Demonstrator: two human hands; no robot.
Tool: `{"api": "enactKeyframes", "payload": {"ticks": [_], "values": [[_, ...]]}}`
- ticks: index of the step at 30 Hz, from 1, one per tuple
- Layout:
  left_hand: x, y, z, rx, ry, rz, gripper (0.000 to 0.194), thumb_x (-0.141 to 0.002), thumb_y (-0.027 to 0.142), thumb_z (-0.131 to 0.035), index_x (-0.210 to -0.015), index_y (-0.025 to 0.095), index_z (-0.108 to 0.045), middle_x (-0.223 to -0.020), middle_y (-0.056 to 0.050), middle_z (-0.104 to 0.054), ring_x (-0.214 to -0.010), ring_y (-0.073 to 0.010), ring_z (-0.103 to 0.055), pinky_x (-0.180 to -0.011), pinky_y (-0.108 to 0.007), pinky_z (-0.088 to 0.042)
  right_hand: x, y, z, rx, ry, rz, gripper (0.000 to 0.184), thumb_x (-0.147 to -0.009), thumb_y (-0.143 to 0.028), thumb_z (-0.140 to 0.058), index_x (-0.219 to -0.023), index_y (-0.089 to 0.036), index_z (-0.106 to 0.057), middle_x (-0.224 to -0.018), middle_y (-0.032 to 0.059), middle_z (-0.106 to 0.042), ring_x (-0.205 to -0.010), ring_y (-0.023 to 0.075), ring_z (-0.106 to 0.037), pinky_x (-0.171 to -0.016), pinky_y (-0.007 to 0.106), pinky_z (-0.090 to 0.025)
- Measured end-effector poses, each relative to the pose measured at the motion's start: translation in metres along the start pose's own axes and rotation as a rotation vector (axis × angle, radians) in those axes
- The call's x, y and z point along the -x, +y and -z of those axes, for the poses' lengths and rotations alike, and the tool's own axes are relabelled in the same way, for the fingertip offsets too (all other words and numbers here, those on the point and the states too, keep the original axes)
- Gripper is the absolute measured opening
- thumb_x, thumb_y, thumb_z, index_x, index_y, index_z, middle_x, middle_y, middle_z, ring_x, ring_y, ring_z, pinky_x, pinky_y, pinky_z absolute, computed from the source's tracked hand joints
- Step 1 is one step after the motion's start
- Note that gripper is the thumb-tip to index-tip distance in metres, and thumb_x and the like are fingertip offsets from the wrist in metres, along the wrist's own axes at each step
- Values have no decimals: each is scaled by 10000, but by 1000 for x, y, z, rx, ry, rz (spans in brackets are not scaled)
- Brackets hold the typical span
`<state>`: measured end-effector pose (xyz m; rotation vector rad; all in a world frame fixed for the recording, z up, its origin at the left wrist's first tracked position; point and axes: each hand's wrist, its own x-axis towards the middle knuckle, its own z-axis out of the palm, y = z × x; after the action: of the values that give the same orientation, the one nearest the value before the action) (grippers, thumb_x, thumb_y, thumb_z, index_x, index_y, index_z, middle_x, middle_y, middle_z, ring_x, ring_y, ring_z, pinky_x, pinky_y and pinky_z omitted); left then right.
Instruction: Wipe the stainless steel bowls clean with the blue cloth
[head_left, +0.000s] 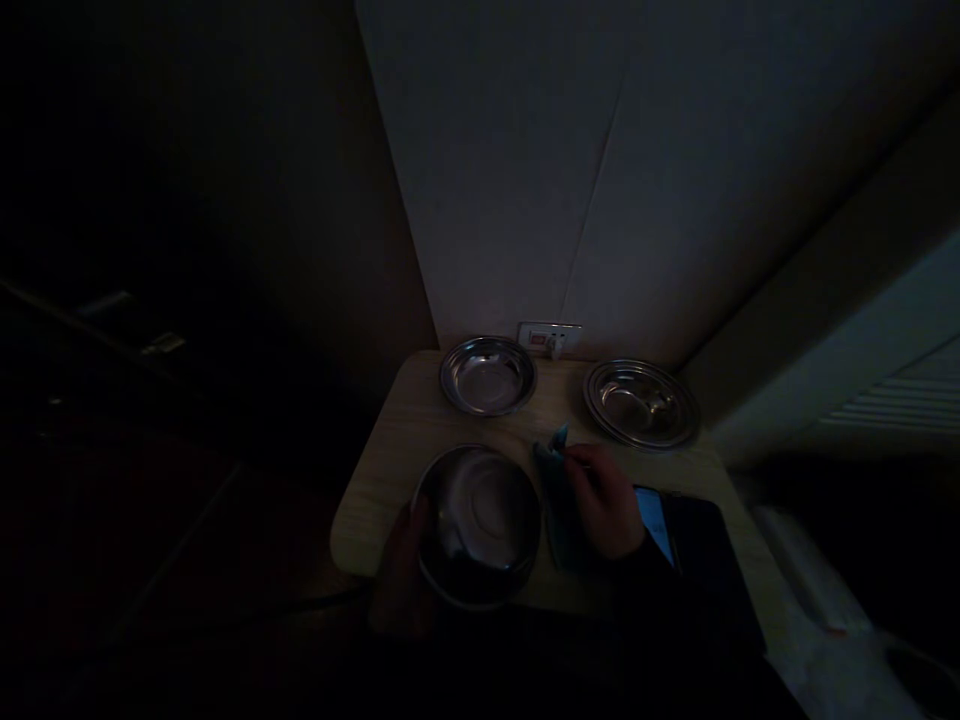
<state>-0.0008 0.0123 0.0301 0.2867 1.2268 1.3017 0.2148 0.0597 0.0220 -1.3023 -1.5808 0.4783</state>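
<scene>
Against a pale wall (510, 180), small wood-grain table (375, 510), rounded corners, very dim light. Wall has a thin seam running down toward a wall outlet (536, 339) with a red switch; plug (555, 348) in its right side, just above the table's back edge.

Back left of table: round metal dish (487, 378). Back right: stacked metal dishes (641, 405), rims nested. Metal bowl (480, 525) near the front edge; too dark to tell which way up.

Left hand (405, 570) touches the bowl's left side, thumb at the rim; can't tell how firmly it's clamped. Right hand (609, 505) has fingertips pinched together on a bluish cloth (553, 490) right of the bowl. Hands apart.

Phone (654, 520), screen lit, beside right wrist; dark flat object (712, 550) next to it. Louvered panel (900, 400) far right. Left side of room near black, cable (322, 602) low there.
</scene>
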Motion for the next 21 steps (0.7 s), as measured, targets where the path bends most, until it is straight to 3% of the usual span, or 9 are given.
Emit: {"api": "enactKeyframes", "payload": {"ticks": [6, 11, 17, 21], "values": [[1, 5, -5, 55, -27, 18, 515, -672, 395, -663, -1143, 224, -545, -1107, -77, -635, -1016, -246, -585, -861, -366, -466, 0, -4, 5, -32, 10, -136, 173, -824, -298, -478, -880, -192, -602, -856, 45, -636, -816, 176, -587, -745, 315, -470], [-2, 9, 1, 69, 15, 36, 447, -625, 327, -706, -1039, 212, -582, -1041, -57, -661, -973, -231, -603, -822, -336, -477, 0, -8, 7, -58, 74, -266, 218, -811, -350, -486, -879, -184, -610, -818, 44, -657, -782, 185, -602, -707, 313, -483], [-1, 10, 8, 35, -25, 67, 314, -608, 246, -658, -908, 174, -600, -872, -42, -687, -824, -214, -641, -726, -317, -491, 10, -19, -11, -34, 45, -97, 142, -828, -256, -487, -894, -192, -596, -845, 52, -633, -792, 177, -595, -713, 312, -495], [0, 7, 2, -1, 20, 31, 246, -601, 234, -577, -838, 173, -607, -783, -31, -684, -772, -217, -643, -678, -323, -496, 23, -31, -29, -3, -19, 49, 153, -833, -179, -484, -937, -194, -596, -912, 73, -610, -851, 176, -586, -748, 319, -505]]}}
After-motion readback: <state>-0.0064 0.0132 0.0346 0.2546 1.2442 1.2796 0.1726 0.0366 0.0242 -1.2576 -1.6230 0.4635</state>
